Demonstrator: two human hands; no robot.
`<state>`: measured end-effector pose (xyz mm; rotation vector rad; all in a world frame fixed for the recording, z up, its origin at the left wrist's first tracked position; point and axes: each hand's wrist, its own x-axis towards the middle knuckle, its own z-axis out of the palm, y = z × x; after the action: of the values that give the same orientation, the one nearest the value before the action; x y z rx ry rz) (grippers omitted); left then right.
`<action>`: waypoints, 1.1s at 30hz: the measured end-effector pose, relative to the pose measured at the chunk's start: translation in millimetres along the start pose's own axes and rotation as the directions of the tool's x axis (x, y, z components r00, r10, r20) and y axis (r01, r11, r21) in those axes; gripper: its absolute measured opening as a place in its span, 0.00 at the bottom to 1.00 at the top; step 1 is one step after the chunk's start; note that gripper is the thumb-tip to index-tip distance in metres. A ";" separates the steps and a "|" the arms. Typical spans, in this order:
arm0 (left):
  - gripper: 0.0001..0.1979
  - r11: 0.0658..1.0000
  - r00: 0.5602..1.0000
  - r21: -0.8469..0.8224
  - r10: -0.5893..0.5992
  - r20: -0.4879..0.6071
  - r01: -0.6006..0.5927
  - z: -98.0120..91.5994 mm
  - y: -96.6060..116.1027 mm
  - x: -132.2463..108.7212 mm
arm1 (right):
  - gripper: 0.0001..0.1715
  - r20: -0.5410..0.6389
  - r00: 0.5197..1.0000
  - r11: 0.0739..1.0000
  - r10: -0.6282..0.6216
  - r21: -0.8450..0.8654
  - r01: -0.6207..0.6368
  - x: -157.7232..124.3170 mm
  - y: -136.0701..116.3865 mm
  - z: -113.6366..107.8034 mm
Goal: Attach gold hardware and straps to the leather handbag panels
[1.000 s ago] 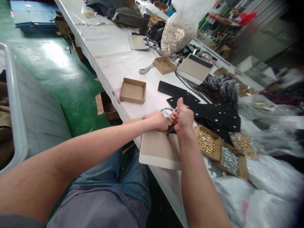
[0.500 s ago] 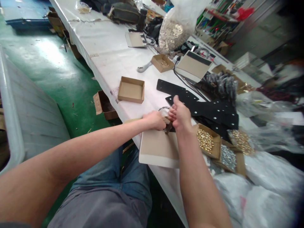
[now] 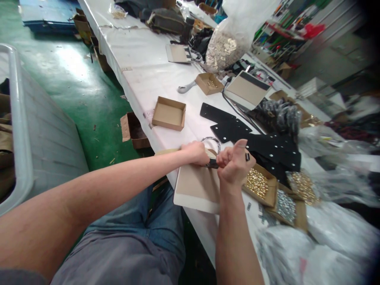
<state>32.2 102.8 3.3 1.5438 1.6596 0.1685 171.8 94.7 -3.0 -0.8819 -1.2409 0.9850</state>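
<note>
My left hand [image 3: 198, 153] is closed at the far end of a beige panel with a white border [image 3: 196, 185], which lies over the table's near edge. Its fingertips are at one end of a dark narrow piece [image 3: 211, 163]; whether they grip it is hard to make out. Just to the right, my right hand [image 3: 236, 161] makes a fist round the dark piece, thumb up. A short black end juts out on the fist's right side. Behind the hands lies a clear ring-shaped roll [image 3: 212, 140]. Black punched strips [image 3: 255, 144] lie beyond my right hand.
A shallow cardboard box [image 3: 169, 113] sits left of the strips. Boxes of gold studs [image 3: 257, 183] and silver studs [image 3: 285, 206] stand right of my forearm, near plastic bags [image 3: 285, 249]. A grey bin [image 3: 50, 118] stands on the green floor at left.
My right hand has moved right and turned, and more of the dark piece shows between the hands. My left hand stays nearly in place. The view has shifted slightly.
</note>
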 end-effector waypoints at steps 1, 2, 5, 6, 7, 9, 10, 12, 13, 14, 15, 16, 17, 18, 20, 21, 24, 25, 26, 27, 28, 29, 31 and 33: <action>0.27 1.000 1.000 0.002 0.001 0.011 -0.001 -0.5 0.6 -0.4 | 0.43 0.010 1.000 0.999 0.004 -0.040 -0.004 0.9 1.3 2.2; 0.27 1.000 1.000 0.006 0.002 0.024 -0.002 -1.2 1.3 -0.7 | 0.43 0.020 1.000 0.996 0.006 -0.092 -0.004 1.7 2.7 5.5; 0.25 1.000 0.999 0.005 0.015 0.031 -0.015 -4.0 2.1 -2.8 | 0.43 0.061 0.998 0.963 0.023 -0.268 -0.006 7.4 7.1 19.9; 0.25 1.000 0.999 -0.001 0.025 0.029 -0.025 -4.8 1.6 -4.1 | 0.43 0.074 0.996 0.952 0.051 -0.304 -0.026 11.9 8.7 24.4; 0.26 0.999 0.999 -0.011 0.033 0.023 -0.033 -5.4 0.7 -5.6 | 0.43 0.082 0.991 0.946 0.104 -0.316 -0.073 18.4 10.4 27.6; 0.27 0.999 1.000 -0.025 0.030 0.005 -0.030 -5.4 -1.6 -8.9 | 0.44 0.068 0.956 0.927 0.286 -0.273 -0.258 37.1 14.1 27.7; 0.27 0.999 1.000 -0.026 0.023 -0.006 -0.023 -4.8 -2.9 -10.2 | 0.45 0.051 0.918 0.899 0.394 -0.229 -0.373 48.9 16.3 24.3; 0.24 1.000 0.999 -0.025 0.002 -0.038 -0.003 -2.6 -5.0 -10.9 | 0.46 0.034 0.815 0.811 0.578 -0.131 -0.570 73.8 21.6 13.0; 0.23 1.000 0.999 -0.025 -0.002 -0.049 0.000 -1.2 -5.9 -10.1 | 0.46 0.038 0.768 0.768 0.639 -0.093 -0.634 85.3 24.8 7.0; 0.22 1.000 0.998 -0.025 -0.004 -0.055 0.003 0.4 -6.7 -8.7 | 0.46 0.043 0.727 0.728 0.685 -0.066 -0.682 95.1 28.3 1.7; 0.22 1.000 0.998 -0.028 -0.008 -0.061 0.006 2.0 -7.5 -7.0 | 0.45 0.049 0.690 0.692 0.722 -0.048 -0.721 102.8 31.9 -2.1; 0.22 1.000 0.998 -0.030 -0.010 -0.063 0.008 3.4 -8.2 -5.2 | 0.45 0.051 0.654 0.656 0.755 -0.038 -0.754 108.0 35.4 -4.2; 0.22 0.999 0.998 -0.033 -0.011 -0.064 0.009 4.7 -8.9 -3.7 | 0.44 0.047 0.622 0.623 0.782 -0.035 -0.781 111.0 38.5 -4.5; 0.22 0.999 0.998 -0.035 -0.008 -0.066 0.005 5.6 -9.5 -2.7 | 0.43 0.040 0.596 0.597 0.802 -0.038 -0.801 112.1 41.1 -3.4; 0.22 0.999 0.997 -0.038 0.006 -0.071 -0.008 6.2 -10.4 -2.5 | 0.41 0.043 0.564 0.566 0.825 -0.050 -0.823 110.7 44.4 1.2; 0.21 0.999 0.997 -0.037 0.013 -0.074 -0.016 6.1 -10.7 -3.2 | 0.41 0.046 0.558 0.560 0.828 -0.057 -0.826 109.1 45.3 3.6; 0.21 0.999 0.997 -0.031 0.019 -0.079 -0.022 4.8 -11.0 -5.5 | 0.39 0.046 0.564 0.566 0.825 -0.075 -0.821 105.3 46.5 9.4; 0.21 0.999 0.997 -0.030 0.017 -0.078 -0.019 4.5 -10.9 -5.8 | 0.39 0.042 0.567 0.568 0.823 -0.081 -0.819 104.8 47.1 11.0; 0.22 0.999 0.997 -0.032 0.016 -0.076 -0.018 4.4 -10.8 -5.9 | 0.39 0.039 0.568 0.569 0.822 -0.086 -0.818 104.7 48.2 12.8; 0.22 0.999 0.997 -0.035 0.014 -0.076 -0.017 4.4 -10.8 -5.7 | 0.39 0.036 0.566 0.567 0.823 -0.092 -0.818 104.8 49.8 14.8; 0.22 0.999 0.997 -0.038 0.015 -0.075 -0.018 4.7 -10.9 -5.4 | 0.39 0.036 0.560 0.560 0.828 -0.102 -0.822 105.0 51.8 17.1; 0.23 0.999 0.997 -0.041 0.016 -0.077 -0.019 5.1 -11.1 -5.1 | 0.38 0.037 0.551 0.551 0.834 -0.114 -0.827 105.3 54.1 19.6; 0.23 0.999 0.996 -0.045 0.018 -0.087 -0.022 5.8 -12.0 -4.9 | 0.37 0.043 0.531 0.531 0.846 -0.139 -0.836 105.5 58.9 24.5; 0.22 0.998 0.995 -0.047 0.027 -0.093 -0.031 5.9 -13.1 -5.6 | 0.37 0.057 0.527 0.529 0.848 -0.158 -0.834 105.2 62.1 27.5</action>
<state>25.4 92.3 -5.8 1.5450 1.6932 0.2976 143.0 215.1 -22.0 -1.6149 -0.9356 1.7857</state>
